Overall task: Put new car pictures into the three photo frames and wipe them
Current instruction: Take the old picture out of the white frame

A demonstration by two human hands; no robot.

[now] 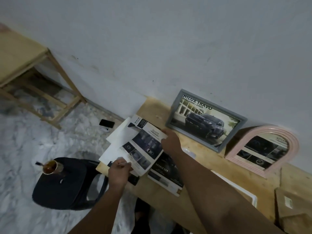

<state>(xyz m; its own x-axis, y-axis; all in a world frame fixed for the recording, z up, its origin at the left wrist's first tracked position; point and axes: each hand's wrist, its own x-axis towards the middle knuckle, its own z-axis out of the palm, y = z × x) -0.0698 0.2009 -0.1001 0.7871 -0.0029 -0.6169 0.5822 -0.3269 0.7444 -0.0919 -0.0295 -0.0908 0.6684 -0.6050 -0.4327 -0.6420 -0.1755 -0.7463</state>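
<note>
Car brochure page (143,149), printed with dark car photographs, lies on the wooden table (199,183) between the two hands, atop loose white sheets (118,141). Two filled frames lean against the wall (168,39) beyond the right hand: one grey rectangular frame (205,119) showing a dark pickup, and one pink arched frame (263,149). A second brochure (166,174) lies beneath the page. The left hand (119,173) pinches the page's near edge with curled fingers; the right hand (170,141) grips its far edge. One black stool (67,184) carries a single cup (49,167).
</note>
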